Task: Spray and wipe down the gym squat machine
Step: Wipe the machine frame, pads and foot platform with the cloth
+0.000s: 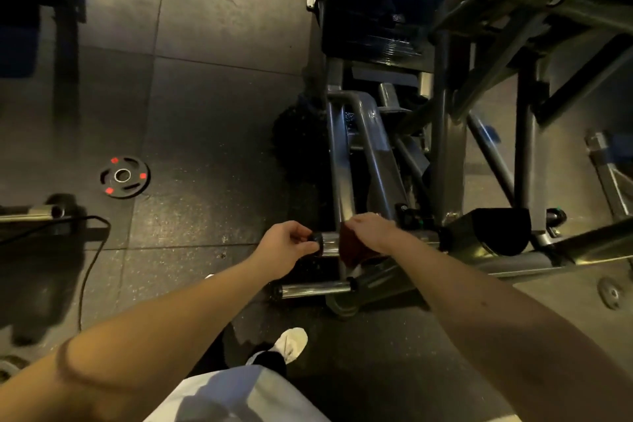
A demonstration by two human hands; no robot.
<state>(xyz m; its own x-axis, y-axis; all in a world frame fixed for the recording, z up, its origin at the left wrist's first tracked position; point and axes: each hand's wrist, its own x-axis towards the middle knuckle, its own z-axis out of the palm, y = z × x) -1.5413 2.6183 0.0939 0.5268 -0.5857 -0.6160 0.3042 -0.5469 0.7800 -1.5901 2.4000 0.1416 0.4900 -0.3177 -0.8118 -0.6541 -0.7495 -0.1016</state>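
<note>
Holding grip — left hand (pixel 287 245): pinches black end cap (pixel 315 239) of chrome peg (pixel 329 244).
Cloth grip — right hand (pixel 373 229): curled on dark red cloth (pixel 354 250) draped over peg.

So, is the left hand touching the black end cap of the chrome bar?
Touching. The head view shows the left hand with fingers and thumb curled round the black end cap, with no gap between them.

A weight plate (pixel 124 177) lies on the floor (pixel 205 134) left of the squat machine (pixel 445 147); a cloth (pixel 352 250) drapes its near bar (pixel 329 243).
</note>
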